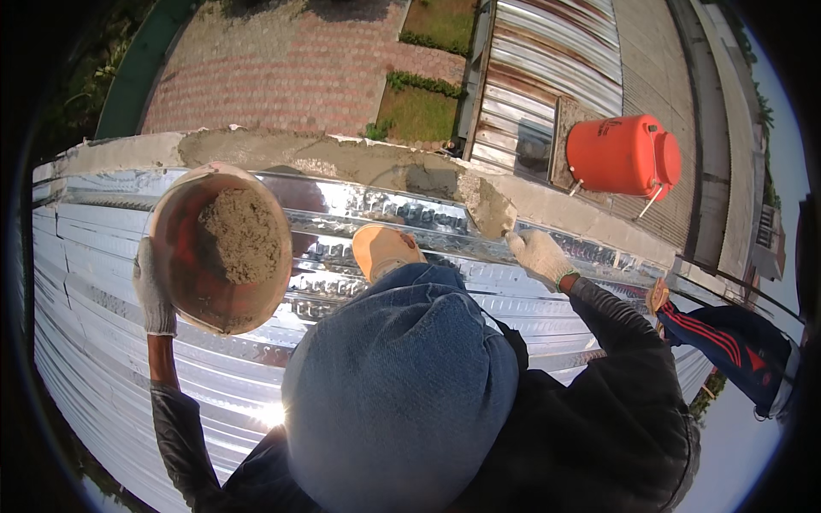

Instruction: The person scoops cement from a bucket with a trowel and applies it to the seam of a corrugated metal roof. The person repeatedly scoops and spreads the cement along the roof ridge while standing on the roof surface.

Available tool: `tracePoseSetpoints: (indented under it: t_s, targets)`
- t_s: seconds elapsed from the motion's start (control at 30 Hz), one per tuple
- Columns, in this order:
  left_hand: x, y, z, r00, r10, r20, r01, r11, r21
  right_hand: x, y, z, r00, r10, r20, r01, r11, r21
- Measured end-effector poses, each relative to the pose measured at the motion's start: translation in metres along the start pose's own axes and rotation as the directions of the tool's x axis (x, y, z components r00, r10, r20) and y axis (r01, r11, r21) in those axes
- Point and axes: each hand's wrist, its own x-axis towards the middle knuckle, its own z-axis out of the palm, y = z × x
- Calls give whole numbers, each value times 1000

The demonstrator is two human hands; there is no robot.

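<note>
My left hand (154, 286), in a pale knit glove, is closed on the left rim of a round, worn reddish bucket (175, 274). The bucket is tilted so its inside faces me. A lump of wet grey mortar (246, 235) lies in it. My right hand (540, 256), gloved too, is closed at the inner edge of a low wall (590, 209). Just beyond its fingertips is a mortar-coated patch (492, 208); I cannot tell whether this is a trowel blade or mortar on the wall. Fresh mortar (321, 158) covers much of the wall's top.
Under me is a shiny ribbed metal roof (111, 299). My tan shoe (380, 248) stands between the bucket and my right hand. An orange drink cooler (611, 154) lies beyond the wall, by a rusty roof (547, 60). Another person's striped trouser leg (718, 338) is at right. Brick paving lies below.
</note>
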Motion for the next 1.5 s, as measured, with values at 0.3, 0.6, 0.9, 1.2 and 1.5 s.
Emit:
tracePoseSetpoints:
  t_s: [0.3, 0.6, 0.9, 1.2, 1.5]
  targets:
    - [3, 11, -8, 999, -42, 7, 41, 996, 73, 39, -92, -67, 935, -340, 104, 354, 916, -190]
    - [-5, 12, -10, 997, -66, -32, 68, 994, 85, 121, -112, -114, 842, -391, 372, 539, 638, -550]
    - [4, -5, -16, 999, -45, -10, 46, 997, 66, 80, -45, -130, 905, -273, 328, 422, 678, -601]
    - [-2, 0, -2, 999, -53, -1, 52, 996, 70, 53, 7, -131, 948, -129, 291, 285, 750, -597]
    - [-17, 15, 22, 995, -89, -35, 90, 996, 12, -12, 44, -113, 989, -93, 115, 123, 949, -289]
